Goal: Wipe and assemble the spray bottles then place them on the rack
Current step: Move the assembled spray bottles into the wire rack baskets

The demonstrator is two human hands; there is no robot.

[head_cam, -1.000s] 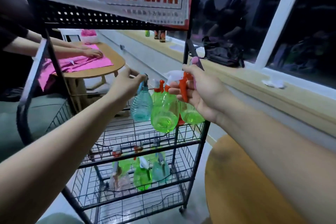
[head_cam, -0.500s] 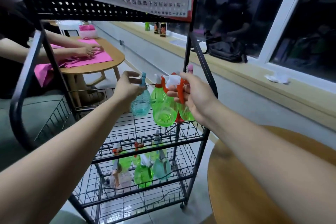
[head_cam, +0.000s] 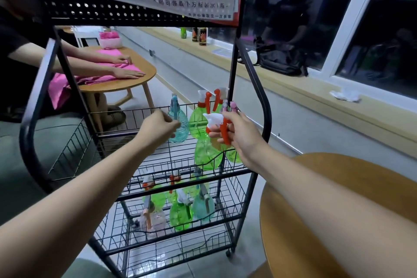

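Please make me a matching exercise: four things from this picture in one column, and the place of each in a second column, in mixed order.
1. blue spray bottle
2. front green spray bottle
3. pink cloth
4. black bag

A. on the window ledge
B. in the right hand
C. on the far wooden table
D. in the left hand

Pairs: 1-D, 2-B, 3-C, 4-A

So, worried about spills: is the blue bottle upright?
Upright: the blue spray bottle has its sprayer on top; left hand grips its neck.
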